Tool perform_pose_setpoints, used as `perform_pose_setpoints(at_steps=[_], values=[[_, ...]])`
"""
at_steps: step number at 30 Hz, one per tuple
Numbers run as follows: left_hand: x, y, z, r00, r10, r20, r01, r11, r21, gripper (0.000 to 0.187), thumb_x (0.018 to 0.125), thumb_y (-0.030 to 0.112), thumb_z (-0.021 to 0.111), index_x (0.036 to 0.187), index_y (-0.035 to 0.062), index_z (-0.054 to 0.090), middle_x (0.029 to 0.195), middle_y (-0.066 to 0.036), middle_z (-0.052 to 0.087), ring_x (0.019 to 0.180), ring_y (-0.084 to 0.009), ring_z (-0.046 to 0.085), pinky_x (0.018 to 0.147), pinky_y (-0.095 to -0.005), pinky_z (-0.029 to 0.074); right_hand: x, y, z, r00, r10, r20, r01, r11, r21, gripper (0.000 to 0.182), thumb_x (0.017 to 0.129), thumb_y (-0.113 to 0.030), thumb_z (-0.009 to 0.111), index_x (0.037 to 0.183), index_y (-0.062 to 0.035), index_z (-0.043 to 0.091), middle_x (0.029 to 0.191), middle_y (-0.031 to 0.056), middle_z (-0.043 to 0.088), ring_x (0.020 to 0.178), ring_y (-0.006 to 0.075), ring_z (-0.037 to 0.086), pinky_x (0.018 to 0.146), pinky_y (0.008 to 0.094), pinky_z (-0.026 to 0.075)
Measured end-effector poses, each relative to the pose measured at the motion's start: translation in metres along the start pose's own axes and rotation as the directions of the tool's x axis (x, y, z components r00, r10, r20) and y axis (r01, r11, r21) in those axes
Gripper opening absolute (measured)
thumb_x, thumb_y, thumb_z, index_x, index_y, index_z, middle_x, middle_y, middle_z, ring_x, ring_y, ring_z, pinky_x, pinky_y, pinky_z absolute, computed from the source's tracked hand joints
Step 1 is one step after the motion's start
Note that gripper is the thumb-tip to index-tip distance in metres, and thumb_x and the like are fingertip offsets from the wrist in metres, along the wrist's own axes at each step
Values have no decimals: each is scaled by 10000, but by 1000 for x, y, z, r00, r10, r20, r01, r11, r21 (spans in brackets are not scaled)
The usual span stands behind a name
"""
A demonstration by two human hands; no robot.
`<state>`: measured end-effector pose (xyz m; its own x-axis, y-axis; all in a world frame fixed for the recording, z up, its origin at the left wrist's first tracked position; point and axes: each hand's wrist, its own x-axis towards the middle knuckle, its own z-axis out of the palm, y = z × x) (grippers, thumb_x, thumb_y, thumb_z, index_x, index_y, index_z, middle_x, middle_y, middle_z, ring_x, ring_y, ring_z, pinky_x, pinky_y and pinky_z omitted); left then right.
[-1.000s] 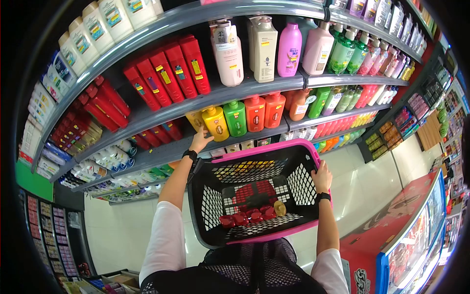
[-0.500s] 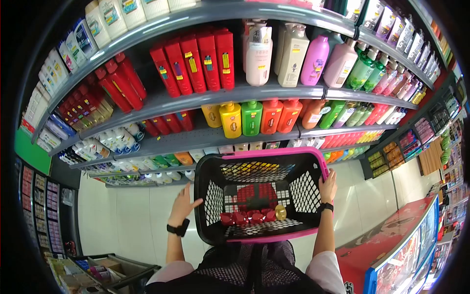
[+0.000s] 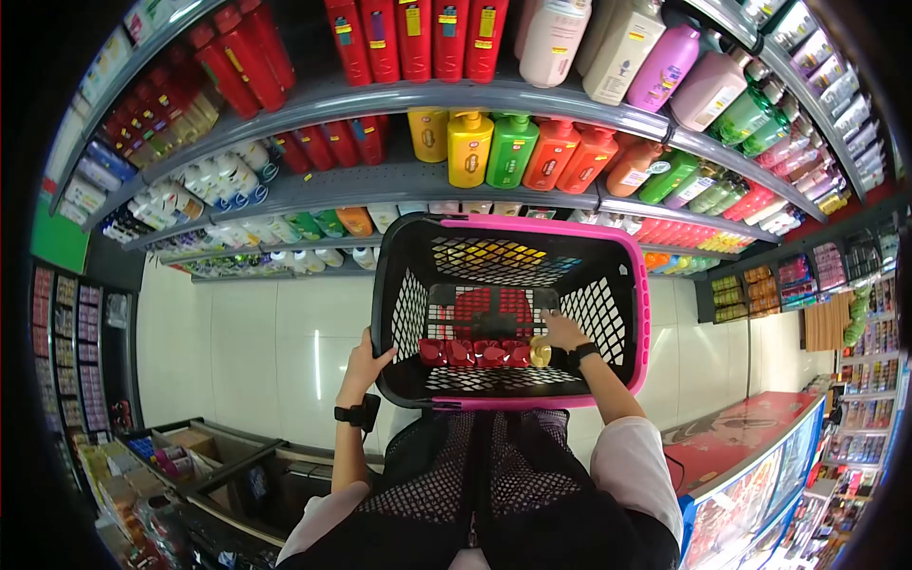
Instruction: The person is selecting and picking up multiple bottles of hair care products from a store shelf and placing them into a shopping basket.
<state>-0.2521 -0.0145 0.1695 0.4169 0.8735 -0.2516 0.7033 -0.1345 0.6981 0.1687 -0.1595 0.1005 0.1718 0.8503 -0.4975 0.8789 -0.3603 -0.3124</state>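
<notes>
A black plastic shopping basket [image 3: 513,388] with pink edges hangs in front of my body, tilted so its inside faces me. My left hand [image 3: 364,366] grips its left rim, thumb over the edge. My right hand [image 3: 567,334] is inside the basket at the right, fingers partly extended beside a round gold cap [image 3: 540,351]; I see nothing held in them. To the left of that cap, several glossy red caps or bottle tops [image 3: 474,353] sit in a row along the near side. The bodies below them are mostly hidden.
Shelves ahead hold red boxes [image 3: 415,40] and pump bottles, including a yellow one [image 3: 469,150] and a green one [image 3: 512,152]. A bin of goods [image 3: 180,456] stands at lower left, and a red-topped chest cabinet [image 3: 731,432] at lower right. Tiled floor [image 3: 244,332] lies between.
My right hand has left the basket's right rim and moved inside, near the gold cap. My left hand has closed on the left rim. The view has tipped downward.
</notes>
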Motion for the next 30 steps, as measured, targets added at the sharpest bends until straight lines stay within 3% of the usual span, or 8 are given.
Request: perform_pose_setpoints(at_steps=[6, 13, 15, 20, 22, 25, 29, 30], values=[[-18, 4, 9, 988, -56, -141, 29, 982, -188, 440, 863, 317, 649, 1078, -50, 537, 806, -204, 663, 737, -299, 671, 653, -361, 504, 22, 12, 67, 913, 121, 390, -84, 990, -111, 1024, 551, -345, 861, 1400, -135, 328, 1300, 282, 471, 1142, 415, 532, 914, 452, 483], [-19, 4, 15, 979, -106, -176, 75, 982, -174, 421, 870, 303, 642, 1097, -39, 545, 834, -183, 675, 777, -278, 679, 678, -353, 507, 21, 41, 96, 937, 235, 257, -256, 965, 50, 668, 755, -89, 596, 1374, -219, 383, 1119, 222, 631, 1028, 357, 624, 845, 422, 514], [-20, -2, 18, 979, -94, -178, 62, 982, -181, 416, 872, 299, 640, 1099, -36, 546, 838, -183, 676, 780, -275, 680, 681, -350, 508, 23, 55, 100, 940, 191, 284, -208, 978, 32, 1002, 478, 24, 805, 1359, -172, 371, 1097, 206, 633, 1059, 361, 606, 818, 416, 523], [-23, -10, 20, 980, -83, -184, 46, 980, -194, 410, 875, 292, 640, 1102, -36, 545, 854, -184, 678, 785, -272, 683, 685, -342, 513, 17, 51, 93, 891, 291, 349, -305, 952, -17, 1083, 445, 5, 827, 1382, -229, 336, 1203, 153, 584, 1070, 332, 604, 882, 399, 510], [-25, -7, 17, 979, -91, -182, 55, 980, -191, 420, 870, 292, 646, 1108, -40, 543, 864, -186, 679, 789, -273, 683, 687, -342, 515, 15, 57, 103, 951, 223, 212, -236, 971, 40, 518, 829, -64, 520, 1320, -212, 454, 1024, 200, 668, 946, 333, 667, 779, 419, 537], [-24, 2, 14, 976, -98, -195, 42, 961, -273, 428, 852, 334, 659, 1074, -19, 563, 832, -197, 674, 757, -337, 670, 672, -379, 512, 32, 59, 108, 970, 175, 170, -152, 978, -141, 562, 797, -28, 563, 1324, -182, 441, 983, 193, 680, 914, 321, 677, 765, 407, 546], [-26, -2, 20, 980, -57, -191, 10, 970, -241, 437, 849, 329, 658, 1093, -17, 548, 850, -213, 673, 765, -361, 667, 669, -389, 511, 25, 71, 104, 909, 398, 126, -417, 845, 335, 563, 753, -67, 678, 1269, -129, 463, 1079, 183, 636, 962, 302, 647, 694, 381, 568], [-22, -2, 12, 983, -32, -181, -2, 983, -186, 497, 837, 348, 670, 1131, -22, 518, 857, -222, 666, 789, -391, 657, 684, -418, 513, 61, 113, 128, 874, 463, 151, -470, 723, 506, 525, 742, -196, 666, 1212, -40, 492, 1120, 159, 627, 1003, 321, 633, 818, 367, 540]])
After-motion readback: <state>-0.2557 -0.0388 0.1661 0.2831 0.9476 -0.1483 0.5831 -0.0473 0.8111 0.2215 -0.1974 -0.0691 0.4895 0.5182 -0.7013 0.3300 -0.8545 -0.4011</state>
